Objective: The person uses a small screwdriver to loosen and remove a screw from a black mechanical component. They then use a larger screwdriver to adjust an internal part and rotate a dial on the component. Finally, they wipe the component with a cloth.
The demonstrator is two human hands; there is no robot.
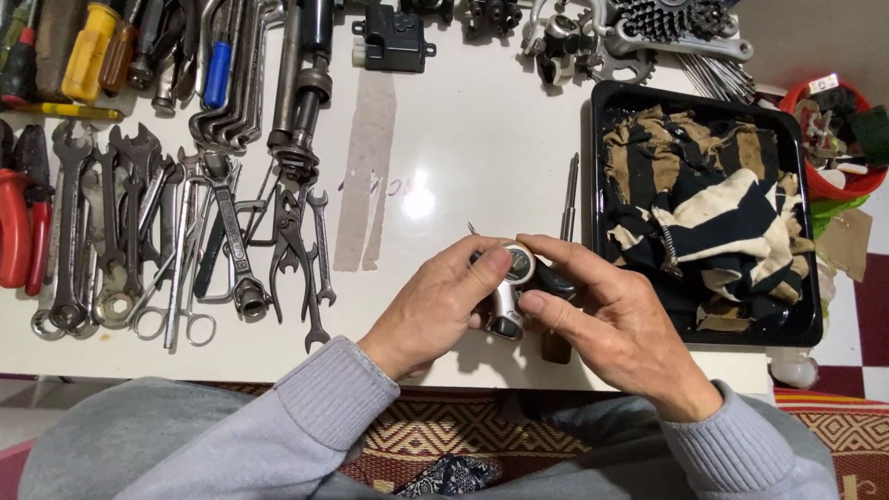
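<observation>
Both my hands hold one small silver and black metal bicycle part (509,294) just above the front edge of the white table (463,139). My left hand (435,310) grips it from the left, thumb resting on its round top. My right hand (616,319) pinches it from the right with fingers curled over a black piece. A thin wire end pokes out above my left fingers. Under my right hand lies a screwdriver (569,199), its dark handle partly hidden.
Rows of wrenches (120,231), pliers and scissors cover the table's left side. A black tray (806,324) with striped rags sits to the right. Gears and brake parts (639,32) lie at the back. A red tub (833,181) stands far right.
</observation>
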